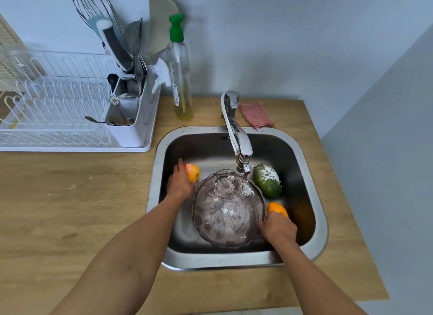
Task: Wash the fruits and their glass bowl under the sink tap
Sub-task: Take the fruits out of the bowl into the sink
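Observation:
A tinted glass bowl (228, 211) with white powder inside lies tilted in the steel sink (311, 174), right under the tap spout (243, 165). My left hand (179, 184) is curled round a red-yellow apple (194, 173) at the bowl's upper left rim. My right hand (277, 229) is closed on an orange (277, 209) at the bowl's right rim, its fingers against the glass. A green fruit (267, 181) dusted with white powder rests on the sink floor to the right of the spout, untouched. No water stream is visible.
A white dish rack (58, 117) with a utensil holder stands on the wooden counter (70, 209) to the left. A soap bottle with a green pump (180, 80) stands behind the sink, and a pink cloth (255, 115) lies beside the tap base. A wall bounds the right.

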The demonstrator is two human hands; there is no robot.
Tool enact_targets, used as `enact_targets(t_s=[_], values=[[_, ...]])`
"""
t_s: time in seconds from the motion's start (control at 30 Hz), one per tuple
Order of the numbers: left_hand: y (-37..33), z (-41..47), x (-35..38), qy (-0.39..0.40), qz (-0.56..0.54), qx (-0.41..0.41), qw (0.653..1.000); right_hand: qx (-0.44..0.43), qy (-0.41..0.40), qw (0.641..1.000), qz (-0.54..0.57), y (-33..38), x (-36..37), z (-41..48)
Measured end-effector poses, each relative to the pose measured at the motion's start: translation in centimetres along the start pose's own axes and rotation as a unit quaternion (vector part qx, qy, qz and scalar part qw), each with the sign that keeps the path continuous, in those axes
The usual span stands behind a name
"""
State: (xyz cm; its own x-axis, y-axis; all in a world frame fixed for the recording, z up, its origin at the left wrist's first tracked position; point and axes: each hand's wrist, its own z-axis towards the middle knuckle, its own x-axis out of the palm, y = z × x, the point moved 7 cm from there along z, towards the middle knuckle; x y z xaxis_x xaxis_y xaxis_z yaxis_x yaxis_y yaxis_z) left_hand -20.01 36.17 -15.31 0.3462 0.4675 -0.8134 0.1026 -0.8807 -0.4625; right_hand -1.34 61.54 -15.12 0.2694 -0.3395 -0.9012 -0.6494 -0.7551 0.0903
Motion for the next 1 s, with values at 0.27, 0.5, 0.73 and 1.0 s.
enact_targets(t_s=[0.27,0.5,0.73,1.0], values=[[0.1,-0.2,0.6,0.032,0.016,-0.002,0.999,0.002,0.001,1.000,-0.003,0.0,0.0,0.1],[0.5,-2.4,0.2,0.016,0.002,-0.020,1.000,0.006,0.013,1.000,-0.015,0.4,-0.1,-0.3],[2.5,-6.7,3.3,0.063,-0.038,-0.100,0.992,0.012,0.021,1.000,0.015,0.2,-0.4,-0.6],[3.4,-7.9,6.2,0.131,-0.142,-0.106,0.975,0.009,0.047,0.994,0.100,-0.4,0.2,0.1]])
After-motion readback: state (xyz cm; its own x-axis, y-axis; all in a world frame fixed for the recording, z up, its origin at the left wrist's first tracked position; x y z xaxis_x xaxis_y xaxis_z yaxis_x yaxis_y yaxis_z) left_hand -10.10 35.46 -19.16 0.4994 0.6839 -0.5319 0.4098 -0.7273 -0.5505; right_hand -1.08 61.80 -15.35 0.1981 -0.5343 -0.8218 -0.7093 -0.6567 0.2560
